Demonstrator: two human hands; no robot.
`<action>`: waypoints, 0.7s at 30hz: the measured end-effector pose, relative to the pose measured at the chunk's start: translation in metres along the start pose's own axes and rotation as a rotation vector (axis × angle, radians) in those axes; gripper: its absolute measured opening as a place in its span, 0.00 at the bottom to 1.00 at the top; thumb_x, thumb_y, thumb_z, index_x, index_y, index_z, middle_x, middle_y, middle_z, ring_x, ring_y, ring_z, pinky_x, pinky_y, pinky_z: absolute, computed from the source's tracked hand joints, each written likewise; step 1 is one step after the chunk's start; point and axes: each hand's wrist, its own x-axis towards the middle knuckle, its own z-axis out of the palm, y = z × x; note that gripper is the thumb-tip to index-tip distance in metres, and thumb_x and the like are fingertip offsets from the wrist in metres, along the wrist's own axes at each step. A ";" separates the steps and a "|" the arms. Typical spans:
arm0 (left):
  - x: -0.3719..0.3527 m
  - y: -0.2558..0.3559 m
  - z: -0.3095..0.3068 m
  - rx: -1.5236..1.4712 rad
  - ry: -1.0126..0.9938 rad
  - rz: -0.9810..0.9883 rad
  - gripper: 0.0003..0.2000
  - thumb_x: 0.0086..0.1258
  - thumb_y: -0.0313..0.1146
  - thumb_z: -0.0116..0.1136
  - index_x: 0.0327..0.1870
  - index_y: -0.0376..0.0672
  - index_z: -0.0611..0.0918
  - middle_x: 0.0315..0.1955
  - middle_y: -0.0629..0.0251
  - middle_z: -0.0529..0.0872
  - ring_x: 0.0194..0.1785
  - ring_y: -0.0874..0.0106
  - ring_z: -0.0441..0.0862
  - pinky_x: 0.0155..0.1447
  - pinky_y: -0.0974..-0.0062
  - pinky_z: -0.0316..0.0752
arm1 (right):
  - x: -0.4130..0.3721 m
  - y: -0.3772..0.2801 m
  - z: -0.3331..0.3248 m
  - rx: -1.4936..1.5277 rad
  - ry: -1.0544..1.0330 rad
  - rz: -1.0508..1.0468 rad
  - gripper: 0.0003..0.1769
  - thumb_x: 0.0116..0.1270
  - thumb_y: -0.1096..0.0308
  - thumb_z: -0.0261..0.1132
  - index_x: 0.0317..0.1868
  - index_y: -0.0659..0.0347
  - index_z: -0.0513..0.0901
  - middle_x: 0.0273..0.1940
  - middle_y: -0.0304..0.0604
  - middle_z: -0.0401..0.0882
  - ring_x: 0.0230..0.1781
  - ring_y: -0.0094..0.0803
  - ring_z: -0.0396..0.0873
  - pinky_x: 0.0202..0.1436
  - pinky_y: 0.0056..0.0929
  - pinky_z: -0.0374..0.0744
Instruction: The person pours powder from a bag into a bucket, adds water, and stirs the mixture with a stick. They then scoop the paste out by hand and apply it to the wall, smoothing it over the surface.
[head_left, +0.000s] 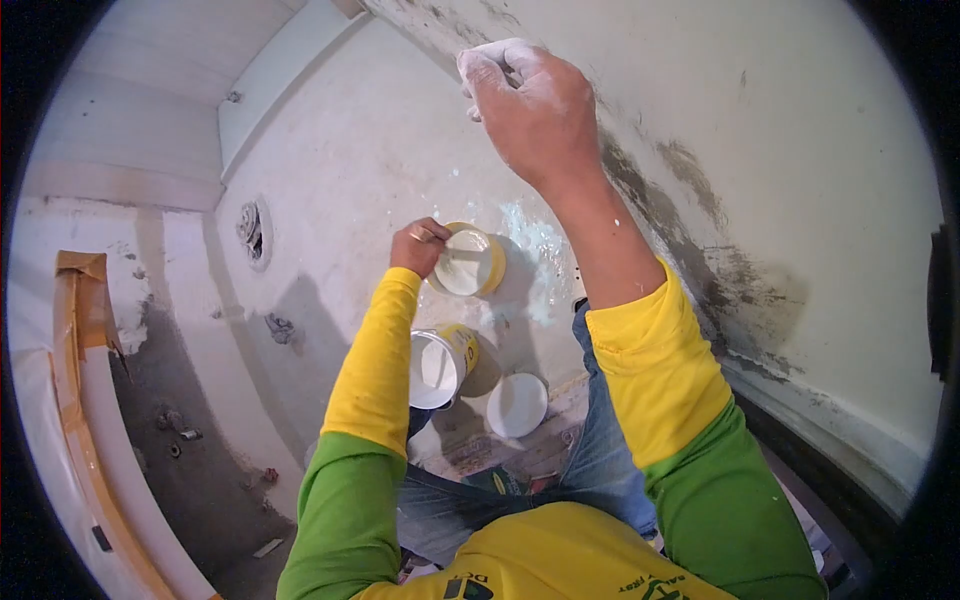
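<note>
My left hand point(420, 247), with a ring on one finger, is closed on the rim of a yellow bucket point(494, 262). White material point(464, 266) shows inside this bucket. My right hand point(532, 105) is raised near the wall on the right, its curled fingers coated in white powder or paste. Whatever those fingers may hold is hidden. Closer to my body is a white bucket point(459, 352) with a yellow label and white inside. A round white lid point(518, 405) lies beside it.
Pale blue-white splashes point(535, 245) mark the floor. The right wall point(780, 150) has dark, stained patches low down. On the left, an orange-taped edge point(75, 390) stands beside a dark recess with pipe fittings point(180, 430). A drain hole point(254, 232) lies farther ahead.
</note>
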 end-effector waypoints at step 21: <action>-0.002 0.003 -0.005 -0.123 -0.159 -0.103 0.02 0.56 0.21 0.62 0.29 0.36 0.82 0.33 0.58 0.87 0.39 0.71 0.84 0.47 0.75 0.79 | 0.001 0.002 0.006 0.023 0.001 -0.032 0.16 0.61 0.58 0.58 0.33 0.64 0.84 0.31 0.53 0.82 0.35 0.51 0.81 0.43 0.40 0.78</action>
